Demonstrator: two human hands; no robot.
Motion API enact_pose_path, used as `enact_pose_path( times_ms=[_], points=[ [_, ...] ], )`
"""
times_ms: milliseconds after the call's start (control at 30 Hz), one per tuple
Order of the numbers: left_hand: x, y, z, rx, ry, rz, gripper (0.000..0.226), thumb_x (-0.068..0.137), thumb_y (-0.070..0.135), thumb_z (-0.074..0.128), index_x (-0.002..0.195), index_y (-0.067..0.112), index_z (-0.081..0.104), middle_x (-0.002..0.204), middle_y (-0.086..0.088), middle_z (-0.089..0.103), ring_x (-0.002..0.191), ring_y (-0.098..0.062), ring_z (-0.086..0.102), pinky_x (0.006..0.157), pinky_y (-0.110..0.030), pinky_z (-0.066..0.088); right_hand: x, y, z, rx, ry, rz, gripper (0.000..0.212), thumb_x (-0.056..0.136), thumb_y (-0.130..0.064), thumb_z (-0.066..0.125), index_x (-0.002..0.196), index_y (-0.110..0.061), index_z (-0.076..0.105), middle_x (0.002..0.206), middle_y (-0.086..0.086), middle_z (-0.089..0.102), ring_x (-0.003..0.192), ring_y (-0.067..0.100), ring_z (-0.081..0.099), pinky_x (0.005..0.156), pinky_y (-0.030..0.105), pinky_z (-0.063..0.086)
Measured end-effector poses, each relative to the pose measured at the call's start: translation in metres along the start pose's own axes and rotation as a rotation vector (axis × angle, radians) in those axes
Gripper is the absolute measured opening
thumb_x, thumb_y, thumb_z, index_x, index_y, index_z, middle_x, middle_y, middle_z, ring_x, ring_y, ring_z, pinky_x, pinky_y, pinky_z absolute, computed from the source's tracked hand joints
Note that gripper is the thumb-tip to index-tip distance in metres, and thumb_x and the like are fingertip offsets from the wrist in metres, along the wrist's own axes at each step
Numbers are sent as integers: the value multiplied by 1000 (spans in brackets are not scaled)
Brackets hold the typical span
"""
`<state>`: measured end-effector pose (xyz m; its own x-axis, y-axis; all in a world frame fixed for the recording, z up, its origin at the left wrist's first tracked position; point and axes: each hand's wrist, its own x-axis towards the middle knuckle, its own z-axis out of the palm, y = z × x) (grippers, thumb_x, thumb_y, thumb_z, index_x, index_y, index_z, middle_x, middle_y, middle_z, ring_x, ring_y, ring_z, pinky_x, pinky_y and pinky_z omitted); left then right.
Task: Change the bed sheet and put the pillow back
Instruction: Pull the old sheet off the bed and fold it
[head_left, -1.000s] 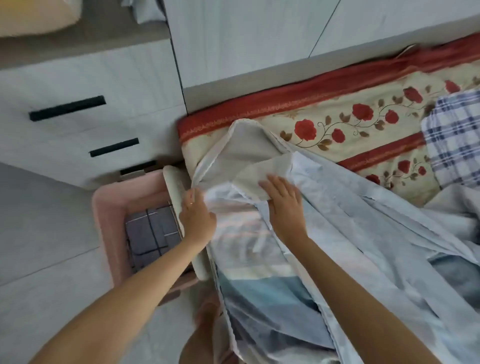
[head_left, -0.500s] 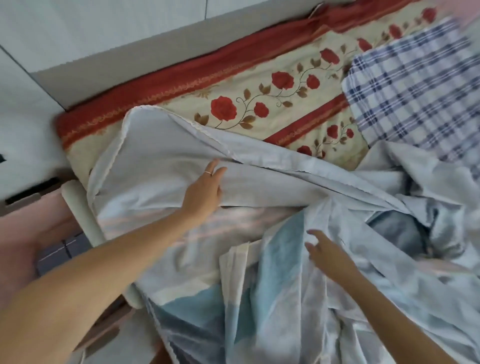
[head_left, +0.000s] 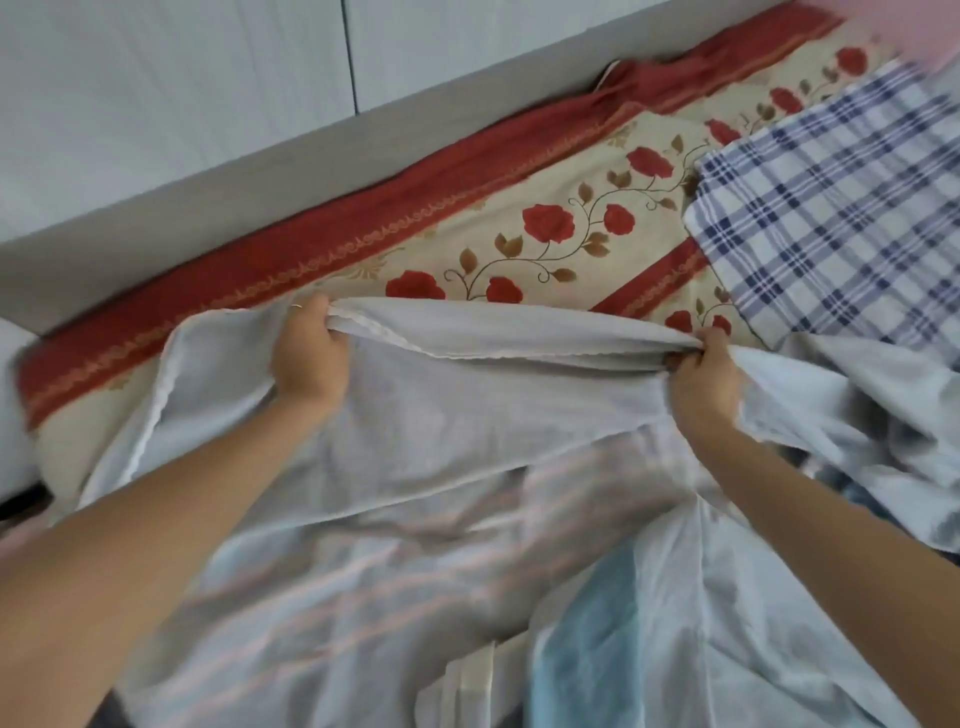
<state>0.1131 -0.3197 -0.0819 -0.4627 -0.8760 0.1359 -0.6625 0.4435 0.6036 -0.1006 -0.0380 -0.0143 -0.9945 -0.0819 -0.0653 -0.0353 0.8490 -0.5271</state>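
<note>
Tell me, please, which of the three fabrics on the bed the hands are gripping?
The pale striped sheet, its edge bunched in the left hand and right hand. The rose-patterned cover and the blue plaid cloth lie beyond it, gripped by neither.

2 hands (head_left: 310, 358) (head_left: 706, 384), 3 fabrics (pale sheet (head_left: 467, 415), floral cover (head_left: 441, 244), plaid cloth (head_left: 831, 208)).

I log two bare forearms, one at lower left of frame, other at lower right, uncovered right to frame edge. On left hand (head_left: 310, 361), centre left, thin pale metal ring (head_left: 296, 307) round one finger. Right hand (head_left: 707, 387), centre right, bare as far as I see.
</note>
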Motion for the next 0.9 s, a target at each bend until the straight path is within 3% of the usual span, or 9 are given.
enact_pose_path(
  times_ms=[133, 200, 267, 300, 367, 500, 700, 833, 900],
  points=[
    [60, -29, -37, -60, 124, -128, 41, 83, 7, 46, 124, 4, 54, 127, -27, 44, 114, -44, 43, 102, -45, 34, 48, -110, 33, 85, -197, -346, 38, 99, -12, 36, 136, -18, 41, 116, 12, 53, 109, 29, 51, 92, 35, 41],
    [52, -38, -52, 32, 38, -85, 64, 84, 16, 62, 142, 9, 36, 144, -26, 25, 128, -45, 33, 111, -55, 23, 57, -155, 61, 88, -338, -372, 65, 96, -20, 47, 152, -22, 13, 117, 12, 51, 107, 29, 51, 94, 43, 39],
    [22, -49, -62, 182, -17, -28, 71, 85, 26, 63, 146, 14, 29, 151, -20, 17, 138, -39, 22, 109, -64, 11, 41, -188, 91, 42, -385, -307, 93, 88, -38, 54, 149, -33, -17, 117, 4, 51, 105, 25, 50, 92, 53, 36],
    [8, -60, -65, 222, -5, -12, 70, 85, 27, 62, 146, 14, 30, 151, -19, 19, 139, -37, 21, 107, -67, 9, 22, -200, 110, -39, -385, -304, 97, 88, -43, 53, 146, -34, -24, 138, 5, 41, 124, 28, 42, 101, 57, 28],
    [-6, -87, -71, 243, 62, -118, 65, 87, 26, 60, 143, 8, 33, 149, -22, 24, 138, -39, 21, 107, -65, 11, -38, -203, 148, -231, -458, -386, 95, 91, -53, 46, 146, -28, -27, 160, 10, -1, 146, 34, 6, 113, 59, 5],
    [10, -135, -89, 208, 99, -374, 49, 93, 25, 59, 133, 0, 48, 134, -31, 41, 124, -46, 37, 106, -50, 25, -132, -164, 206, -535, -829, -733, 91, 86, -75, 27, 144, -33, -29, 150, -4, -38, 141, 26, -30, 106, 63, -21],
    [24, -123, -95, 117, -73, -176, 21, 97, 19, 46, 85, 4, 56, 90, -20, 55, 85, -35, 53, 70, -39, 38, -116, -169, 216, -642, -921, -711, 95, 82, -79, 26, 140, -35, -35, 144, -6, -47, 137, 25, -37, 106, 64, -20],
    [36, -149, -136, 31, 337, -506, 31, 102, 16, 34, 103, -8, 55, 102, -29, 58, 94, -38, 53, 73, -38, 33, -117, -171, 216, -656, -933, -695, 96, 81, -80, 27, 139, -36, -35, 144, -7, -48, 137, 25, -37, 106, 64, -19],
    [32, -185, -158, 64, 368, -656, 33, 101, 15, 31, 105, -4, 58, 111, -27, 59, 101, -38, 54, 77, -38, 38, -117, -171, 217, -660, -921, -700, 97, 81, -81, 27, 139, -36, -36, 144, -7, -48, 137, 25, -37, 106, 64, -19]
  ],
)
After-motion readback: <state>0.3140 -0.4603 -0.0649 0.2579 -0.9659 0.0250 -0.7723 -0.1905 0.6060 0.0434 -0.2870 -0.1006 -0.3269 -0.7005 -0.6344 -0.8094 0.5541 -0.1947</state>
